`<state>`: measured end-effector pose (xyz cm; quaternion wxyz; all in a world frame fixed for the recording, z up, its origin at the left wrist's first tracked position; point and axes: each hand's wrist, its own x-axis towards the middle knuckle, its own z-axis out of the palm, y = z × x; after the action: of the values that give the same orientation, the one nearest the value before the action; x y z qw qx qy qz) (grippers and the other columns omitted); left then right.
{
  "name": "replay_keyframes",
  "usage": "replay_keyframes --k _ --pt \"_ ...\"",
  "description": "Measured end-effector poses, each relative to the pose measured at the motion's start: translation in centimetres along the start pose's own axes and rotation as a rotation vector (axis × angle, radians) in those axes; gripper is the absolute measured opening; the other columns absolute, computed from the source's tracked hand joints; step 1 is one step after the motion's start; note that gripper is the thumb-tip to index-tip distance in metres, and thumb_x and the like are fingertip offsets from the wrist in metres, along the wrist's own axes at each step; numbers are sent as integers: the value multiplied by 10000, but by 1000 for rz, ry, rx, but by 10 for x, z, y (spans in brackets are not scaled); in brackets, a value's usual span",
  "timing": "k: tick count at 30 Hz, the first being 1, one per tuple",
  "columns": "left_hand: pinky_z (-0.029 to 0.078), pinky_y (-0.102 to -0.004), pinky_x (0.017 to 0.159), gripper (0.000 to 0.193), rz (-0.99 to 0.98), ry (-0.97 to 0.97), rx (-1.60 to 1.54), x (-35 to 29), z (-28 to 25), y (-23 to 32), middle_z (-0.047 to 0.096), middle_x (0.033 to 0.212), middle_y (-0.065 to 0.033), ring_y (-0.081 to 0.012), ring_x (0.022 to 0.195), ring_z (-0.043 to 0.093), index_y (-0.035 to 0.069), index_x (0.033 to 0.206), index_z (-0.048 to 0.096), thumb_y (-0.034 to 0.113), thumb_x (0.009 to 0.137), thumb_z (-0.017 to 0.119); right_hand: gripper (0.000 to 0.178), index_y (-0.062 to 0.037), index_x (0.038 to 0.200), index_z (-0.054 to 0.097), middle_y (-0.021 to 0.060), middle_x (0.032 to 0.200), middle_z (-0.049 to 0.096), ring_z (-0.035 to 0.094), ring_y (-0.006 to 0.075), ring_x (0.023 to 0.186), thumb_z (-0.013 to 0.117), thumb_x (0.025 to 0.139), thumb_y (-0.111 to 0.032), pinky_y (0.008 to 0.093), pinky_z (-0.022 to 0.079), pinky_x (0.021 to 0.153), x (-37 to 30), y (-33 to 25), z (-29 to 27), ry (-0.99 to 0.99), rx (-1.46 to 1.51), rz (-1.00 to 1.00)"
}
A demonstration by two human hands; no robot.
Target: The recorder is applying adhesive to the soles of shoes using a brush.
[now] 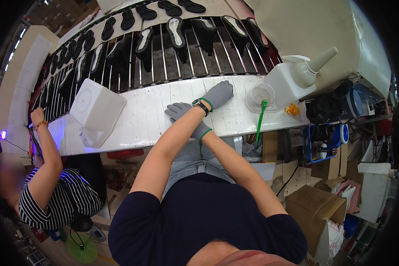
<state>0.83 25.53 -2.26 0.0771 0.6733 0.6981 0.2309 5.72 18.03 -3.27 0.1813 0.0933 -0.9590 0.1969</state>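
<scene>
My forearms cross over the front edge of the white work table (148, 104). My left hand (218, 94), in a grey glove with a green cuff, rests on the tabletop, right of my other hand. Its fingers look curled under, and I see nothing in them. A black watch (200, 105) is on that wrist. My right hand (180, 111), gloved the same way, lies partly beneath the left forearm, its fingers stretched out to the left on the table. Beyond the hands, black shoe uppers (176, 37) with white undersides lie on a conveyor of metal rods (162, 57).
Black soles (146, 12) line the far shelf. A white plastic container (99, 106) stands left; right are another white container (283, 82), a clear cup (260, 95) and a green-handled brush (261, 119). A co-worker in stripes (62, 190) reaches toward the conveyor. Cardboard boxes (312, 208) stand lower right.
</scene>
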Motion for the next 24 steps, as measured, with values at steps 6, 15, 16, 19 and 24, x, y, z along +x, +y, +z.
replay_keyframes --k 6,15,16,19,24 --pt "474 -470 824 250 -75 7 -115 1 -4 -2 592 967 -219 -396 923 591 -6 977 554 241 937 547 539 -19 1263 533 171 1317 537 491 342 1215 584 804 -296 435 385 1037 1 0 0 3 -14 -8" --pt "466 -483 792 269 -152 94 -338 20 4 1 622 966 -230 -426 918 591 -1 993 536 265 948 547 492 -28 1243 542 164 1322 531 496 337 1212 562 829 -292 440 366 1052 -3 2 -3 47 15 -5" --pt "465 -486 791 264 -152 83 -357 24 6 1 632 939 -227 -429 914 593 -1 992 536 259 946 550 488 -29 1242 544 161 1323 531 494 339 1214 560 830 -289 445 364 1053 -2 1 -2 46 -11 -3" --pt "483 -465 737 266 -178 24 -405 30 6 5 651 867 -223 -383 801 632 -14 1031 510 239 952 538 482 -29 1241 543 157 1322 532 489 344 1218 556 833 -284 452 360 1053 -1 1 0 38 33 -7" --pt "521 -402 638 234 -245 18 -690 35 10 6 641 795 -172 -281 680 657 -28 988 467 189 947 545 472 -39 1233 562 146 1332 536 485 335 1231 575 813 -254 432 367 1053 -2 3 -1 56 44 19"
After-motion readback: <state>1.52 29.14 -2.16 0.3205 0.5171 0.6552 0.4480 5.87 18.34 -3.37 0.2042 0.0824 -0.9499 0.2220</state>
